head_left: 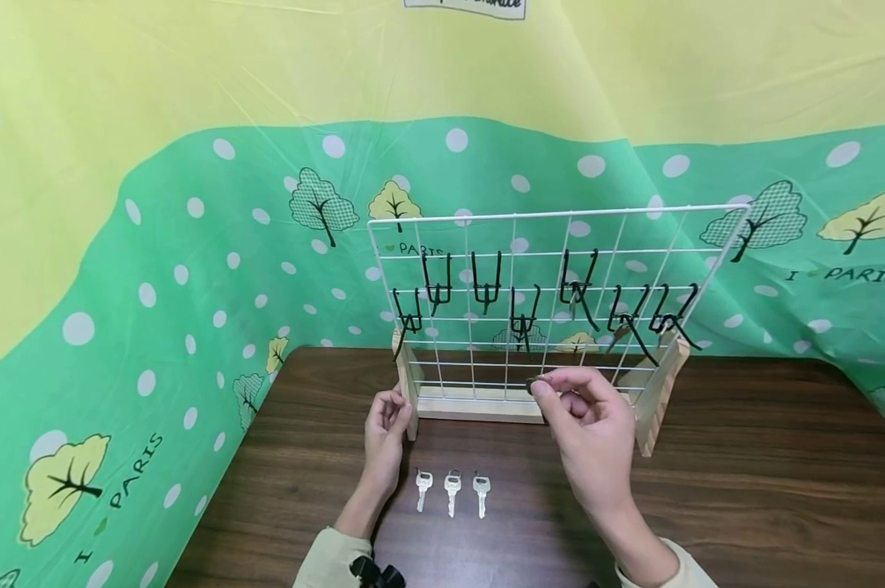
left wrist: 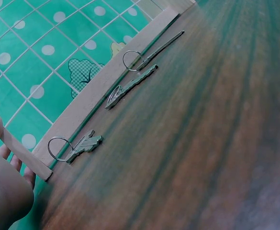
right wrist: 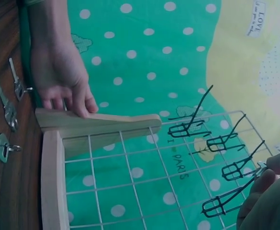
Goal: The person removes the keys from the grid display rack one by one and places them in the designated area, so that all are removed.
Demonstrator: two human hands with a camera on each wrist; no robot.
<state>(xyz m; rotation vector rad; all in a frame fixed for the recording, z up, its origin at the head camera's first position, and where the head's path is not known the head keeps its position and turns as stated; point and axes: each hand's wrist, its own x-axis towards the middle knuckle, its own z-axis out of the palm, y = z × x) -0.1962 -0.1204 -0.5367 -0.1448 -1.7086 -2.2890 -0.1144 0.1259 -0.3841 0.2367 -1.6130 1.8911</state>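
My left hand [head_left: 386, 437] grips the wooden side support [head_left: 407, 384] of a white wire grid rack [head_left: 512, 216], thumb on one face and fingers behind. In front of the grid, my right hand [head_left: 595, 429] pinches a small key [right wrist: 260, 168], mostly covered by the fingertips. Black double-prong hooks hang on the grid, among them a lower middle hook [head_left: 523, 322] above the right hand. Three silver keys lie in a row on the table: a left key [head_left: 424, 490], a middle key [head_left: 452, 492] and a right key [head_left: 482, 495], each with a ring.
Keys hang on hooks at the right, one of them a dark-looking key [head_left: 620, 331]. The other wooden support [head_left: 661, 396] stands at the rack's right end. Behind the brown wooden table [head_left: 766, 465] hangs a green and yellow printed cloth [head_left: 215, 204].
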